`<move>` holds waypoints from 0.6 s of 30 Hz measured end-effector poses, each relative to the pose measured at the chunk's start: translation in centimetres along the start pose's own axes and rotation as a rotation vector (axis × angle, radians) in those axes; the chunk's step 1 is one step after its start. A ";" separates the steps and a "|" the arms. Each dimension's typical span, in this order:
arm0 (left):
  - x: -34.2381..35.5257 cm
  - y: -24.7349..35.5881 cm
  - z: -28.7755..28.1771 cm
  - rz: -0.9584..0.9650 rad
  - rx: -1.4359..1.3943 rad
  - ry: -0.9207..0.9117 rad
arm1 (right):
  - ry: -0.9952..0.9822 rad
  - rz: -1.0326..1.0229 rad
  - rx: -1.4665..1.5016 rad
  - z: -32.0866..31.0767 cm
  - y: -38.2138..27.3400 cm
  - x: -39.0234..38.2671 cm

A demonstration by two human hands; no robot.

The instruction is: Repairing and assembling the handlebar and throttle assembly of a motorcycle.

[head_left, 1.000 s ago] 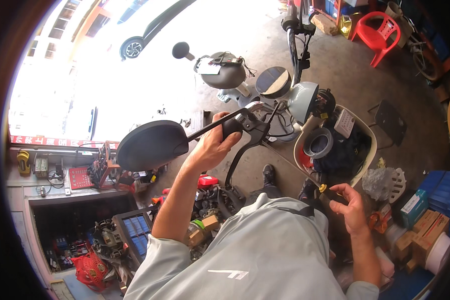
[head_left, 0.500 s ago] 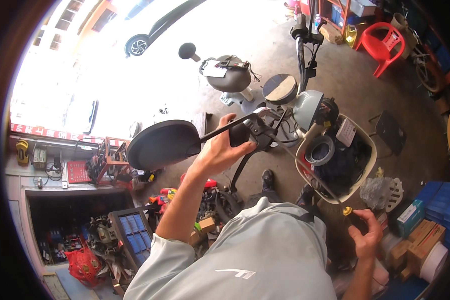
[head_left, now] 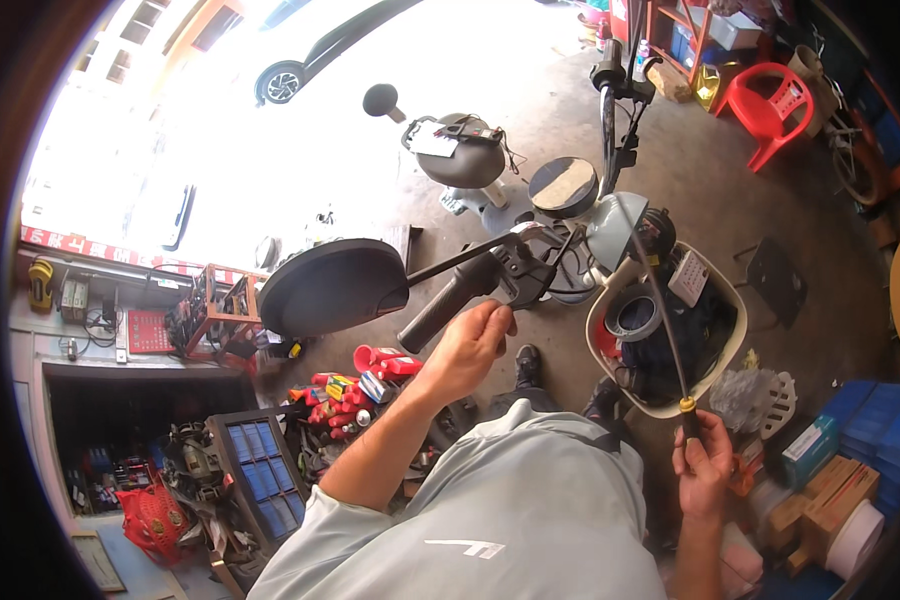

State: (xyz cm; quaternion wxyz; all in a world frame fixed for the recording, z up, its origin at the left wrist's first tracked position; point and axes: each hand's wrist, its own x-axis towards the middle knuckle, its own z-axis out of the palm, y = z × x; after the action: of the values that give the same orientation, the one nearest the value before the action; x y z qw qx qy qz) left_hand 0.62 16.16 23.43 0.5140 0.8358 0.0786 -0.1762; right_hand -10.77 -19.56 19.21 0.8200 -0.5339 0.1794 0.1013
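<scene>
My left hand [head_left: 467, 350] is closed just below the black handlebar grip [head_left: 448, 305], where the brake lever sits; the fingers hide nearly all of the lever. A round black mirror [head_left: 332, 290] sticks out to the left of the grip. In my right hand [head_left: 705, 460] is a long screwdriver [head_left: 672, 345] with a yellow collar on its dark handle. Its shaft slants up toward the pale grey headlight shell [head_left: 612, 232]; I cannot tell whether the tip touches it. Dark parts and wires [head_left: 656, 235] show at the shell's open side.
A cream-rimmed front basin [head_left: 738, 345] holds a grey ring [head_left: 638, 308] and a white box [head_left: 688, 278]. A second mirror [head_left: 563, 187] and another scooter [head_left: 462, 160] stand beyond. Red chair [head_left: 768, 110] far right; boxes [head_left: 838, 490] lower right; red bottles [head_left: 340, 405] lower left.
My left hand has come off the grip, moved down and closed at the lever. The right hand has shifted left, bringing the screwdriver to a steeper angle across the basin toward the headlight shell.
</scene>
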 end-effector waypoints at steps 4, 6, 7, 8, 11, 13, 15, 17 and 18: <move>-0.4 0.4 0.9 0.189 0.386 0.182 | -0.062 0.008 0.165 0.9 0.9 1.3; -0.4 0.0 1.3 0.178 0.436 0.218 | -0.090 0.009 0.127 1.2 0.9 1.7; -0.4 -0.2 1.4 0.168 0.486 0.247 | -0.096 0.007 0.127 1.5 0.8 1.8; -0.3 -0.3 1.3 0.168 0.487 0.253 | -0.114 -0.025 0.098 2.1 0.6 1.9; -0.2 -0.3 1.5 0.219 0.426 0.256 | -0.144 -0.031 0.215 3.5 1.1 2.1; -0.3 0.2 1.4 0.197 0.403 0.241 | -0.240 -0.014 0.246 5.8 0.9 3.2; -0.3 0.0 1.6 0.191 0.448 0.248 | -0.354 -0.072 0.055 7.1 1.4 5.3; -0.3 -0.2 1.7 0.185 0.492 0.257 | -0.299 0.057 0.219 9.1 1.7 6.7; -0.4 -0.5 1.8 0.185 0.538 0.276 | -0.267 0.037 0.123 10.3 1.3 7.5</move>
State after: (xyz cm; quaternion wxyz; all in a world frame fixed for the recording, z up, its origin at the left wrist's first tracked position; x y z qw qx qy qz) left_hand -0.32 14.81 22.45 0.2727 0.9615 0.0216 -0.0280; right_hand -2.48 -9.85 18.89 0.8658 -0.4611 0.0842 0.1755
